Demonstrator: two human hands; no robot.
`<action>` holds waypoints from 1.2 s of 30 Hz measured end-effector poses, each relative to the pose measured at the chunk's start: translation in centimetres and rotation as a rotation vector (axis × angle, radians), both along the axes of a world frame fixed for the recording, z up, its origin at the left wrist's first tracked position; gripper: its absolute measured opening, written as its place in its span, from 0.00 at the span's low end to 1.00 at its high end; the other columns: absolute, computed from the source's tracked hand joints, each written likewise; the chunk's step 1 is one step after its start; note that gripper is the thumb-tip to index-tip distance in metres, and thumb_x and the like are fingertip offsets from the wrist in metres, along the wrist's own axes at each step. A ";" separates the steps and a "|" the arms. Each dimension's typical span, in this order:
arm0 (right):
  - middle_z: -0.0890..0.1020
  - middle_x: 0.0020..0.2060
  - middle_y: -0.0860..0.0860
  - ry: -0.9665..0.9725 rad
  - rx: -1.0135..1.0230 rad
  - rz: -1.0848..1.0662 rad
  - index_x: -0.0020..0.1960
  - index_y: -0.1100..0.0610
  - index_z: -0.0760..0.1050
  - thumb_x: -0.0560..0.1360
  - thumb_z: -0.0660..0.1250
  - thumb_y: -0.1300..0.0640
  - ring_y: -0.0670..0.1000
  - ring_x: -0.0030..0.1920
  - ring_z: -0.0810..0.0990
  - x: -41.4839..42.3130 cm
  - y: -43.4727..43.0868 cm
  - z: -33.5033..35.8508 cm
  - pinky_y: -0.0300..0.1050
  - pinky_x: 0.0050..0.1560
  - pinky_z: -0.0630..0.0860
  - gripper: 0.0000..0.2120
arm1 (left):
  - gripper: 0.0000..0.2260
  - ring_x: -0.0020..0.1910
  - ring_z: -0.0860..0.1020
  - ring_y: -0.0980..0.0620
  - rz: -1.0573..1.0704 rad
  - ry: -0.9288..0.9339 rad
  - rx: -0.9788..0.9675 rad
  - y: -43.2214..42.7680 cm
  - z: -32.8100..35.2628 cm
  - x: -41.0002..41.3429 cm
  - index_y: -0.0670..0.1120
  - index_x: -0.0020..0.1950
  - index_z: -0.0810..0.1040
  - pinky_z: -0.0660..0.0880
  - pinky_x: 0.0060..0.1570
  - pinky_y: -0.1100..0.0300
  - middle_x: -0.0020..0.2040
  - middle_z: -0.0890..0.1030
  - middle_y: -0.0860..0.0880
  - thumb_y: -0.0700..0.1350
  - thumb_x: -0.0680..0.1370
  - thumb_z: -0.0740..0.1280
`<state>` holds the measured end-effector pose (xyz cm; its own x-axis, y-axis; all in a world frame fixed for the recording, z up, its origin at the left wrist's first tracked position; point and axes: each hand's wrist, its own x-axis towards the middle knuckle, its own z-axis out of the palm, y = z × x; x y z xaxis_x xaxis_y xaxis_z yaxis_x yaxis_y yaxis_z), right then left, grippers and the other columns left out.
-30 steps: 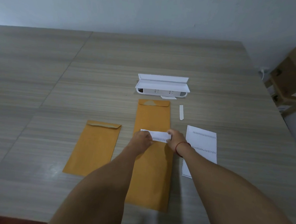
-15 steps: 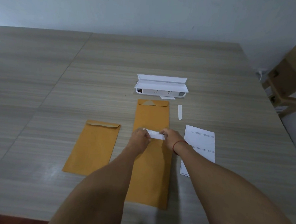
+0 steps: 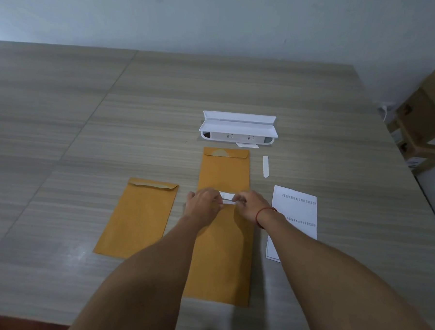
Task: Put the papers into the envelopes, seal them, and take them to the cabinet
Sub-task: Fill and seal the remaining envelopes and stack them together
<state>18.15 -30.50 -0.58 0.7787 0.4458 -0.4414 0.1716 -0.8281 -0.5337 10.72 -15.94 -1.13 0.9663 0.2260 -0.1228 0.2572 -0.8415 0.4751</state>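
Fingers (image 3: 215, 201) of both hands are curled, and they pinch a small folded white paper (image 3: 226, 197) by its two ends. The left hand (image 3: 203, 204) holds the left end. The right hand (image 3: 251, 204) holds the right end. A red band (image 3: 260, 216) goes round the right wrist.

The folded paper is over the long brown envelope (image 3: 225, 170) in the middle of the table (image 3: 87, 137). I cannot tell if the paper touches it. This envelope lies flat with its flap at the far end. Its near part runs under both arms.

To the left lies another brown envelope (image 3: 140, 219) that looks shorter. It is flat too, with its flap at the far end, and it does not touch the long one.

To the right lies a white sheet with rows of print (image 3: 295, 214). The right arm hides its near left corner. A thin white strip (image 3: 266, 166) lies farther away than the sheet. It is beside the far end of the long envelope but apart from it.

Just past the long envelope sits a white box (image 3: 238, 128) with its lid tipped back. A small white slip (image 3: 247, 145) pokes out at its near edge.

Brown cardboard boxes (image 3: 427, 130) stand off the table at the far right, near the pale wall (image 3: 219, 18).
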 end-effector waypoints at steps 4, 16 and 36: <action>0.82 0.47 0.49 0.053 -0.023 0.042 0.49 0.50 0.81 0.73 0.67 0.44 0.53 0.49 0.80 0.3 -0.1 0.4 0.50 0.53 0.79 0.11 | 0.03 0.55 0.75 0.54 -0.010 0.026 -0.007 0.1 0.2 0.0 0.50 0.48 0.78 0.58 0.54 0.57 0.49 0.79 0.55 0.47 0.77 0.65; 0.82 0.53 0.52 -0.003 0.005 -0.003 0.54 0.54 0.80 0.73 0.71 0.59 0.54 0.55 0.80 0.1 0.1 -0.6 0.50 0.60 0.77 0.10 | 0.06 0.55 0.76 0.50 0.001 0.009 -0.020 0.4 -0.7 -0.1 0.47 0.49 0.79 0.68 0.55 0.58 0.51 0.79 0.51 0.46 0.75 0.70; 0.81 0.54 0.53 0.072 0.096 -0.384 0.56 0.56 0.77 0.74 0.71 0.56 0.54 0.55 0.80 -0.4 1.8 -3.4 0.48 0.57 0.77 0.12 | 0.29 0.70 0.68 0.48 0.028 0.260 0.056 1.7 -3.8 -0.9 0.46 0.72 0.67 0.69 0.66 0.53 0.73 0.68 0.50 0.55 0.74 0.70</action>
<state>17.79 -28.67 -4.00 0.8652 0.1705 -0.4715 -0.1814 -0.7703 -0.6113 9.85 -14.25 -4.92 0.8973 0.2658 -0.3525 0.3881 -0.8555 0.3428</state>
